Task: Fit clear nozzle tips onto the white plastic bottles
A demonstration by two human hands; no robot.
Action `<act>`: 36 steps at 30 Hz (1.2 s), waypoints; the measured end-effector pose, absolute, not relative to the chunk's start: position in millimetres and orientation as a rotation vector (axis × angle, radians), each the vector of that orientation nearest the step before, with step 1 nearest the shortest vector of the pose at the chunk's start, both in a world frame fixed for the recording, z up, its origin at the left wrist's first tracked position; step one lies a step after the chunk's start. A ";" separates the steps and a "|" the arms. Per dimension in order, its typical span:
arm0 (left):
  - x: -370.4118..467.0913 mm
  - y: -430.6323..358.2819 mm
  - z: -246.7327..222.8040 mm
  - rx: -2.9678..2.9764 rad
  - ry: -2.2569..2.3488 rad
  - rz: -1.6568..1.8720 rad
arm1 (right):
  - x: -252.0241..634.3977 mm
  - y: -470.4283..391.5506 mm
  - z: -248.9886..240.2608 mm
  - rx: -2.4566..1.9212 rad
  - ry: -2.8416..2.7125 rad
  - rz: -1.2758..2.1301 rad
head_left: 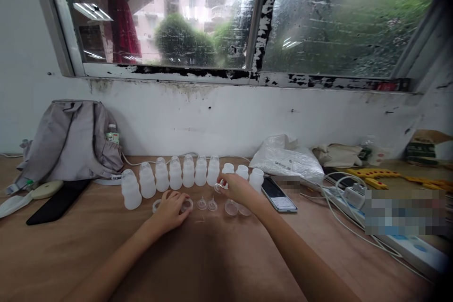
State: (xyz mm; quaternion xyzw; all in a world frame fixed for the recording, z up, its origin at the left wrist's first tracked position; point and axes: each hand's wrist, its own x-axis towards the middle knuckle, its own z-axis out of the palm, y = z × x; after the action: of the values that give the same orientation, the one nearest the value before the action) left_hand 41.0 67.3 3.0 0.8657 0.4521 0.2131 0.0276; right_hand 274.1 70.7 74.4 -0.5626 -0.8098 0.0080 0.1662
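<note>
My left hand point(170, 210) is low over the table, its thumb and fingers closed around the edge of a translucent ring point(188, 204). Another ring point(155, 205) shows at its left side. My right hand point(236, 188) pinches a small clear nipple point(217, 188) in front of the bottles. Two similar nipples point(201, 204) stand on the table between my hands. Clear domed caps point(231, 207) lie below my right wrist. White bottles with clear caps point(175, 174) form a curved row behind, and uncapped bottles point(256, 179) stand at its right end.
At the left are a grey backpack point(71, 137), a black flat object point(58, 202) and a round beige item point(47, 189). A phone point(279, 195), plastic bag point(286, 158), white cables and a power strip point(417, 247) occupy the right. Behind the table point(170, 264) are a wall and window.
</note>
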 end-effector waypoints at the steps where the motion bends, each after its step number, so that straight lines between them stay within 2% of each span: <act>1: 41.0 66.4 2.9 2.685 1.445 0.629 | 273.7 70.7 71.5 -1.627 -2.345 -0.003; 9: 42.9 65.1 -5.3 2.788 1.552 0.679 | 257.6 68.1 45.0 -1.704 -2.529 -0.149; 22: 23.9 78.4 -10.6 2.830 1.495 0.666 | 249.8 68.4 41.1 -1.648 -2.559 0.056; 29: 15.1 82.9 -9.3 2.861 1.467 0.633 | 253.9 70.8 37.5 -1.755 -2.577 0.043; 36: 10.5 84.4 -7.4 2.941 1.278 0.608 | 255.0 73.4 34.2 -1.729 -2.577 0.107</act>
State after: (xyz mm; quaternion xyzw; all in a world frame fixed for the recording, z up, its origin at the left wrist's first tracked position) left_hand 10.5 84.4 -7.4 0.8994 0.3908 0.1860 -0.0611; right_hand 255.0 73.4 34.2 -0.5566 -0.8299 0.0343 0.0183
